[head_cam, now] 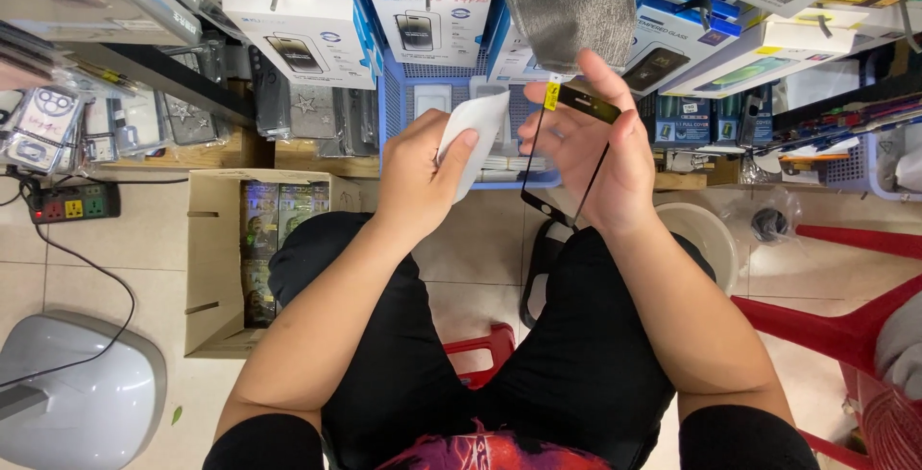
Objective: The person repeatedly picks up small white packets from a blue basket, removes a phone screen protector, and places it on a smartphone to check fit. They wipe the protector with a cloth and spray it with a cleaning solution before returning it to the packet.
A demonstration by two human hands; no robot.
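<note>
The tiled floor (480,268) carries an open cardboard box (216,268) left of centre, a grey rounded device (77,393) at lower left, a power strip (75,203) at the left edge, and red stools (826,312) at right.

Both your forearms are bare and extend forward from black sleeves above your lap, converging slightly. Your left hand (415,177) is raised, fingers curled inward and thumb pressed against them in a closed pinch. Your right hand (591,148) is level with it and near, palm toward you, fingers spread and partly bent.
</note>
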